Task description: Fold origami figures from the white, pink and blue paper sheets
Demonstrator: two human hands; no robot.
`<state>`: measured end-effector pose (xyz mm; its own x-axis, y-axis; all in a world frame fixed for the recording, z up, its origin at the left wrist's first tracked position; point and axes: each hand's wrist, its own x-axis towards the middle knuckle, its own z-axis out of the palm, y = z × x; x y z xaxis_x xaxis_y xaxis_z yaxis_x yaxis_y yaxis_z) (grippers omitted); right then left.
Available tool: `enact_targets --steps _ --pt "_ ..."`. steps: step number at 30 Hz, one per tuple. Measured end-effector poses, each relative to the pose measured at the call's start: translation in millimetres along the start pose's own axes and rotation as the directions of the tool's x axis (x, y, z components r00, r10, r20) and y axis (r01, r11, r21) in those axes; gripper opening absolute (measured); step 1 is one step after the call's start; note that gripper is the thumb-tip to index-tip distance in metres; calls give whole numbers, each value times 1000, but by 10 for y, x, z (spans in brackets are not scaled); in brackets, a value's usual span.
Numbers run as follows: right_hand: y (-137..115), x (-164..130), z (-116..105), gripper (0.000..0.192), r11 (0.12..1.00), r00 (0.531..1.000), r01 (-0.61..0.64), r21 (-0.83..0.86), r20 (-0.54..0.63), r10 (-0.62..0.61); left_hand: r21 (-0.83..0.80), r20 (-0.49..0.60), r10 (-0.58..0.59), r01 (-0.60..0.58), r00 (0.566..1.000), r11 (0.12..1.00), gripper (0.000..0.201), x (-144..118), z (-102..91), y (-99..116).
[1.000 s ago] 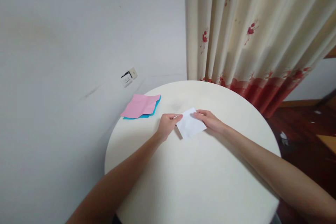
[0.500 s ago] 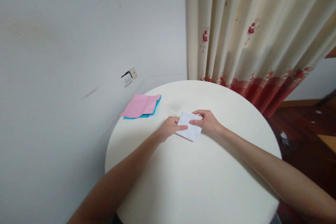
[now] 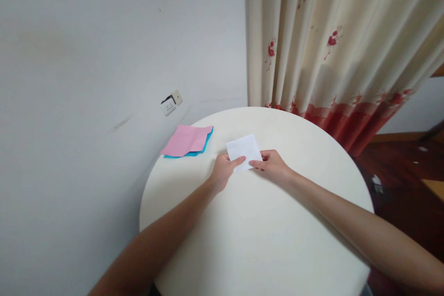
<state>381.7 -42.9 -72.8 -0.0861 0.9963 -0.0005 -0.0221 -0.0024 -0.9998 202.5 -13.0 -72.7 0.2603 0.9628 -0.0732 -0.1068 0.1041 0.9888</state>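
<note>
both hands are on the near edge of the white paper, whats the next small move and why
Probably press the white paper flat on the round table and run a fingertip along its near edge. The left hand and right hand both pinch that edge, the sheet lies beyond them, and it looks like a fold being set.

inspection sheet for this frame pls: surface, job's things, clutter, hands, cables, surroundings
surface: round white table, pushed up to the wall.
job's things: white paper, flat on the table, near edge pinched from both sides.
clutter: pink sheet lying on a blue sheet at the table's far left edge.
hands: left hand and right hand each grip the white paper.
cables: nothing seen.
surroundings: grey wall with a socket; floral curtain; dark wood floor on the right.
</note>
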Motion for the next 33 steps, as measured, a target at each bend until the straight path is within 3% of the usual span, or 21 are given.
enact_targets --steps 7,14,19,23,25,29,33 --pt "62 21 -16 45 988 997 58 -143 -40 -64 -9 79 42 -42 996 999 61 -31 15 -18" --pt "21 44 -116 42 999 1000 16 34 -20 -16 5 251 -49 50 967 999 61 -52 -9 3" --pt "10 105 -221 40 997 985 73 34 -161 -67 49 349 -119 108 930 993 61 -102 3 -1" --pt "-9 120 -276 43 995 964 91 46 -254 -77 67 332 -118 101 936 993 60 -96 -5 -25" --pt "-19 98 -263 47 992 980 67 108 -193 -45 56 306 -93 80 947 995 60 -80 -15 -44" --pt "8 39 -159 48 978 998 -26 207 60 14 33 281 -57 49 958 998 61 -66 -13 -62" --pt "72 26 -84 40 987 998 -47 153 54 39 76 239 -48 31 970 997 55 -67 -3 -24"
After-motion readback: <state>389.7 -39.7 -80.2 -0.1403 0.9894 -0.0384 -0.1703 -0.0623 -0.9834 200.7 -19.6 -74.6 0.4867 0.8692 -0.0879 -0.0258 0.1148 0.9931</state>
